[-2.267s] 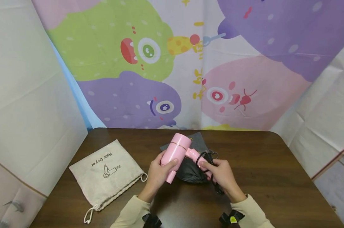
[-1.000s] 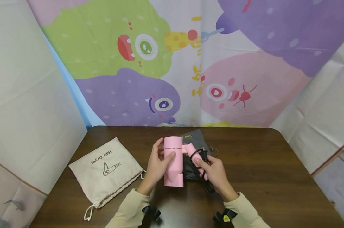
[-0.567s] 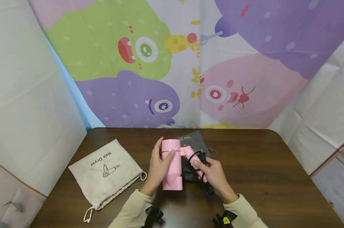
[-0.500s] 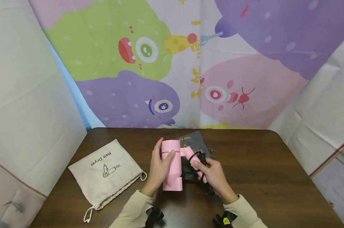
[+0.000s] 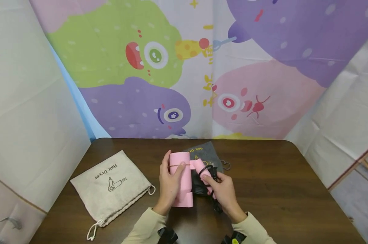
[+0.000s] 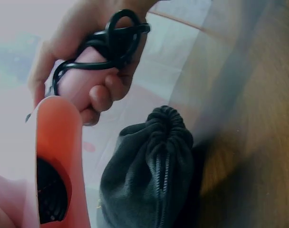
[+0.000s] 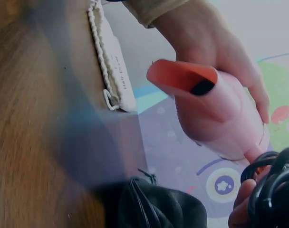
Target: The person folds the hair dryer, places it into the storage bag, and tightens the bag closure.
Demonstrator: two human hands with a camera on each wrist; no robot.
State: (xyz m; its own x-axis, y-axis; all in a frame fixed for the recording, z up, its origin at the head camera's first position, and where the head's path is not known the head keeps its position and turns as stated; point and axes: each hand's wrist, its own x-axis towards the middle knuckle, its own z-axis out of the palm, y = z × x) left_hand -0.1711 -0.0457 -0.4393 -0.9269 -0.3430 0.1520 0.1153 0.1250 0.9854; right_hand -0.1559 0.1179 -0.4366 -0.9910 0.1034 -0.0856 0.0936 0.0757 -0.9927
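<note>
A pink hair dryer (image 5: pixel 181 183) is held up over the table between both hands, its nozzle end pointing toward the person. My left hand (image 5: pixel 169 183) grips the barrel from the left, thumb across its front. Around the handle (image 6: pixel 82 83), with the black cord (image 5: pixel 213 173) looped about it, my right hand (image 5: pixel 225 191) curls its fingers and thumb. The flattened nozzle (image 7: pixel 182 78) shows its opening in the right wrist view. Behind the dryer lies a dark grey drawstring pouch (image 5: pixel 206 156) with yellow "Hair Dryer" print, partly hidden; its gathered mouth (image 6: pixel 166 123) shows in the left wrist view.
On the left of the brown wooden table (image 5: pixel 269 183) lies a beige drawstring bag (image 5: pixel 110 186) printed "Hair Dryer", its white cord loops sticking out. A cartoon-printed curtain (image 5: pixel 159 67) hangs behind the table, with pale panels at both sides.
The dryer's barrel has turned from a slant to nearly straight, nozzle toward the person. Both hands have shifted slightly nearer the person, still holding it; more of the grey pouch's print shows.
</note>
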